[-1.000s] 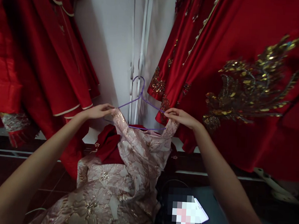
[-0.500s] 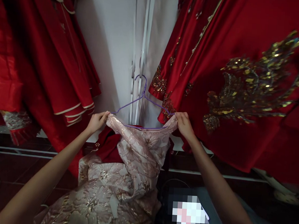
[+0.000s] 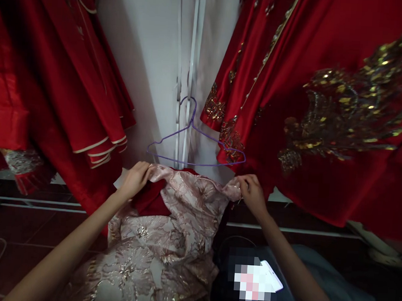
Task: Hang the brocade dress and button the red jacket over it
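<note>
A pale pink floral dress (image 3: 179, 231) with gold trim hangs down in front of me, pulled wide at its top edge. My left hand (image 3: 136, 179) pinches the top's left corner, and my right hand (image 3: 252, 194) grips the right corner, fingers closed on the cloth. Just above the dress, a purple wire hanger (image 3: 191, 132) hangs bare by its hook from a white upright rail (image 3: 192, 50). A gap shows between the hanger's lower bar and the fabric. Dark red cloth (image 3: 150, 199) shows behind the dress.
Red garments with cream piping (image 3: 85, 93) hang at left. At right hang red garments with gold sequins (image 3: 354, 101). A lit phone (image 3: 271, 277), partly blurred out, lies at lower right. A white cable (image 3: 0, 261) runs over the floor at left; a low metal bar (image 3: 37, 206) crosses behind.
The dress top has come off the hanger and moved down, with both hands still holding it. The hanger, earlier inside the neckline, now hangs free.
</note>
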A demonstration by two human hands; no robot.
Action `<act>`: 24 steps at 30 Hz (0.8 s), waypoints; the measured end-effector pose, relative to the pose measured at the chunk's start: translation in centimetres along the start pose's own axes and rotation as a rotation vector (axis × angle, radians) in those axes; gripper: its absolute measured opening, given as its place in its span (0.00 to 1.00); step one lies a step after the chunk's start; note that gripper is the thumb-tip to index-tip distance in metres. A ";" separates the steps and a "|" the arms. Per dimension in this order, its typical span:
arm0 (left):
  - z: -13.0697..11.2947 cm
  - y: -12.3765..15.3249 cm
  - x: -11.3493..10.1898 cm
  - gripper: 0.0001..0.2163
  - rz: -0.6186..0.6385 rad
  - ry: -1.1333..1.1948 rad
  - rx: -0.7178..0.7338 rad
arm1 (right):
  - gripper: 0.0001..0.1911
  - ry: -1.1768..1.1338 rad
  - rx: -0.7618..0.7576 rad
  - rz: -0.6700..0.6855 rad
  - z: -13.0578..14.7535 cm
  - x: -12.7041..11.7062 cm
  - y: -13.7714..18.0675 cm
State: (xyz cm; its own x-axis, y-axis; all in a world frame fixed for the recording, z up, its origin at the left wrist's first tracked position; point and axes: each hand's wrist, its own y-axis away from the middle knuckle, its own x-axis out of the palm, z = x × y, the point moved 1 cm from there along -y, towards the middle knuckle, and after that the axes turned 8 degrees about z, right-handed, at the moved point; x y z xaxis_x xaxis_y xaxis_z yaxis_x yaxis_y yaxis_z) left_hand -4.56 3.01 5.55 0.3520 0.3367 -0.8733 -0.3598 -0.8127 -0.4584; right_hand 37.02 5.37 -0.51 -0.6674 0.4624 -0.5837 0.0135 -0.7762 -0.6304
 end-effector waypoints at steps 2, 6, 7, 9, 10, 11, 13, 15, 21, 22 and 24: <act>-2.5 -1.4 -0.5 0.15 0.018 0.001 0.139 | 0.13 0.013 -0.073 0.009 2.8 -0.2 0.1; -6.5 -5.0 0.5 0.14 0.114 0.107 0.355 | 0.12 0.018 -0.201 -0.002 7.6 -0.8 -2.7; -7.0 -5.7 1.2 0.15 0.141 0.133 0.383 | 0.12 0.020 -0.199 -0.027 8.0 -0.9 -3.7; -7.6 -6.6 2.7 0.15 0.193 0.185 0.404 | 0.13 0.033 -0.144 -0.132 7.5 -1.3 -5.5; -7.7 -6.8 3.5 0.15 0.218 0.211 0.403 | 0.14 0.042 -0.099 -0.199 6.8 -1.6 -6.2; -7.7 -6.7 4.2 0.15 0.235 0.240 0.396 | 0.14 0.054 -0.054 -0.259 5.8 -1.9 -6.9; -7.6 -6.3 5.0 0.16 0.247 0.299 0.372 | 0.15 0.063 0.011 -0.301 3.3 -2.5 -7.8; -7.4 -5.8 5.2 0.16 0.235 0.354 0.342 | 0.14 0.074 0.033 -0.306 1.0 -3.2 -8.2; -7.3 -5.0 4.4 0.17 0.206 0.448 0.334 | 0.14 0.150 0.056 -0.365 -2.2 -4.7 -8.2; -7.4 -5.0 4.3 0.17 0.201 0.451 0.338 | 0.14 0.151 0.063 -0.371 -2.3 -4.8 -8.2; -7.4 -5.0 4.3 0.17 0.192 0.436 0.341 | 0.14 0.145 0.068 -0.374 -2.4 -4.8 -8.2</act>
State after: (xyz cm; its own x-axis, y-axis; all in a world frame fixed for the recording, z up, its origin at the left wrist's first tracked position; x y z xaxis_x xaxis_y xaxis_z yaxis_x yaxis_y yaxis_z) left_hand 5.15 4.98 5.30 0.5500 -0.0869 -0.8306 -0.6846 -0.6165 -0.3889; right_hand 41.91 10.48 6.25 -0.5051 0.7703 -0.3893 -0.2628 -0.5669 -0.7808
